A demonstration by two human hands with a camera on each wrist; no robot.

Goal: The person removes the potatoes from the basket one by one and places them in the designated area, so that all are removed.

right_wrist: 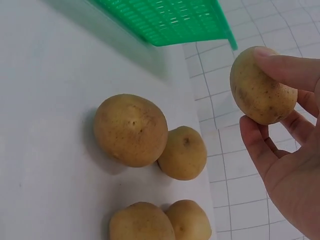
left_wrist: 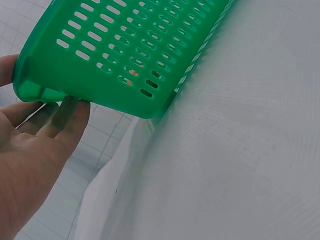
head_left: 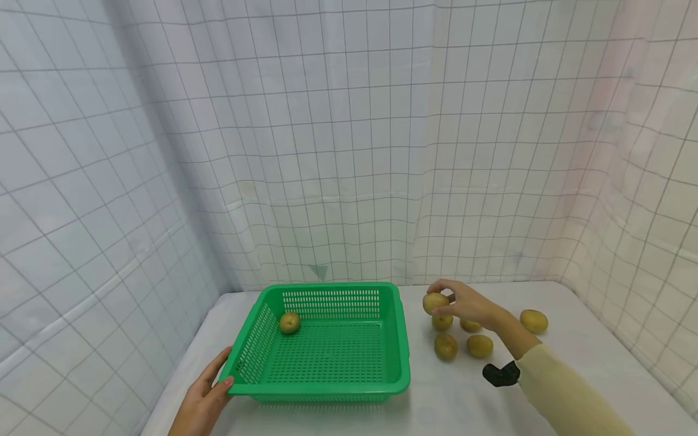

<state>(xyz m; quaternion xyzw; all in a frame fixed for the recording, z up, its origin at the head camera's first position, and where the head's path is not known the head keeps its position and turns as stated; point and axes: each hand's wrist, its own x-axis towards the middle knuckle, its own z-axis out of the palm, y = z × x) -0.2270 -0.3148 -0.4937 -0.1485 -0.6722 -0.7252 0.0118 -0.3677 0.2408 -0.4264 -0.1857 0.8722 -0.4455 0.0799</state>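
My right hand [head_left: 463,303] holds a potato [right_wrist: 262,86] between thumb and fingers, raised off the table beside the basket's right side. With thumb on top of the rim and fingers beneath it, my left hand [head_left: 204,393] grips the front left corner of a green plastic basket [head_left: 327,389]. One potato [head_left: 289,323] lies inside the basket, toward its back left. Below the right hand, several loose potatoes [head_left: 446,347] sit on the table; two of them [right_wrist: 131,130] show close together in the right wrist view.
Farther right, behind the forearm, lies another potato [head_left: 534,321]. The table [head_left: 436,406] has a white cover. White sheets with a dark grid [head_left: 349,181] enclose the back and both sides. A black band [head_left: 501,374] shows at the right wrist.
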